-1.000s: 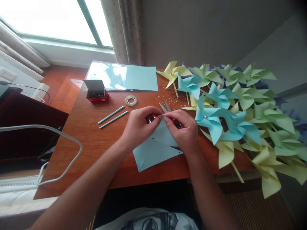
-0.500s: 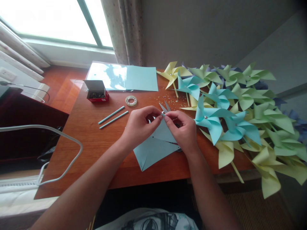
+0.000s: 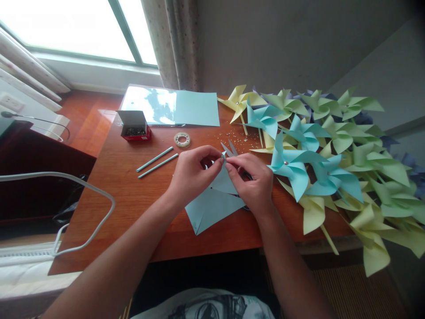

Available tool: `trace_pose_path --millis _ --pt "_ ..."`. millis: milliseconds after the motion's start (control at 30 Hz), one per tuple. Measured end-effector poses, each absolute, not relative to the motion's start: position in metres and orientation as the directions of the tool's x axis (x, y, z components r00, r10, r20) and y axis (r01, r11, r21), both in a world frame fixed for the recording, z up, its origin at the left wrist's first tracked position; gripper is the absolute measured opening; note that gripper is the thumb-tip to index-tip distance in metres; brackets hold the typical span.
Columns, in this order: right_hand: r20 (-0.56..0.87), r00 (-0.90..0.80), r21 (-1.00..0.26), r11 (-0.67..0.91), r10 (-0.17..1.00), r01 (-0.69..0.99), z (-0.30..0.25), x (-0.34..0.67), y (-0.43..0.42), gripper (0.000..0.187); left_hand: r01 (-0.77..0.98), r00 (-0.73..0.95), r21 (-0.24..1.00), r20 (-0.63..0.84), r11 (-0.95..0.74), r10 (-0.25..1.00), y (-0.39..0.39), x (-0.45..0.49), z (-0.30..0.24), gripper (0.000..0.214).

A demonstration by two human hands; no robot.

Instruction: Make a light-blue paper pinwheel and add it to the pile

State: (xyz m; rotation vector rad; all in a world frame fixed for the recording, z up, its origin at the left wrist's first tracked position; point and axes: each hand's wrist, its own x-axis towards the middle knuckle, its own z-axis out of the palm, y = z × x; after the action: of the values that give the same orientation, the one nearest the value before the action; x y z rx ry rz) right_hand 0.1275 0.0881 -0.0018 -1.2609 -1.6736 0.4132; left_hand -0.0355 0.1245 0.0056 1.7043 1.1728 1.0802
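Note:
A light blue paper square (image 3: 212, 208) with cut slits lies partly lifted beneath my hands. Thumb and index finger of my left hand (image 3: 195, 173) pinch one of its corners, and a small paper tip pokes up above them. My right hand (image 3: 254, 177) is right beside that corner, its thumb and index fingertips close together; whatever lies between them is too small to make out. Behind the right fingers are scissors (image 3: 231, 147), blades pointing away from me, their handles mostly hidden by the hand and paper.
Two blue paper sticks (image 3: 157, 165), a tape roll (image 3: 182, 140) and a red box of small dark pieces (image 3: 135, 131) lie to the left. Blue sheets (image 3: 197, 108) are at the back. Finished pinwheels (image 3: 292, 164) crowd the right side; paper scraps (image 3: 244, 138) lie near them.
The right fingertips have shifted slightly down and away from the paper tip, which shows more now. The left hand keeps its pinch; the paper has moved a little.

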Motion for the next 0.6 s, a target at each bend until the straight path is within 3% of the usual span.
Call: trace_pose_path --millis 300,600 --pt "0.506 0.013 -0.712 0.409 0.862 0.571 -0.0027 0.1270 0.0863 0.018 0.250 0.214 0.934 0.205 -0.257 0.955 0.1238 -0.0350 0.0039 0.010" --pt "0.535 0.026 -0.686 0.416 0.845 0.597 -0.0041 0.1267 0.0871 0.017 0.325 0.209 0.882 0.286 -0.342 0.935 0.1209 -0.0334 0.0064 0.007"
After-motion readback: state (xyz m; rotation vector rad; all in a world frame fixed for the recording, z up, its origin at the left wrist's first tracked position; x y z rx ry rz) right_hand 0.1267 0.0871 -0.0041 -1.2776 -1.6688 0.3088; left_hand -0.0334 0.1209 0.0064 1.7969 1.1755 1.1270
